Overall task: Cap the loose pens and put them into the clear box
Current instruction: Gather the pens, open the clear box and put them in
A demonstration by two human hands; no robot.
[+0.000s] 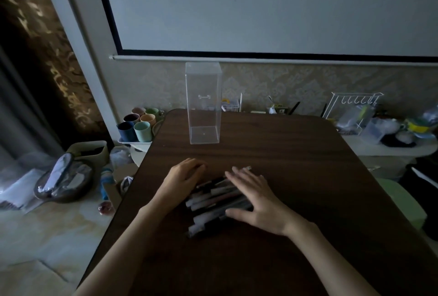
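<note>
Head view: pen pile [213, 201] pressed by right grip [256, 198], fingers flat. Left grip [182, 177] curled at pile's 9 o'clock, hold cannot be told. Clear box [204, 106] at 12 o'clock.

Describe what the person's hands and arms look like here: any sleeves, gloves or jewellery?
The left hand and right hand are bare: no gloves, rings or markings show. The forearms are bare too, with no sleeve, watch or bracelet in view down to the frame's lower edge. The light is dim, so a thin ring could be missed.
</note>
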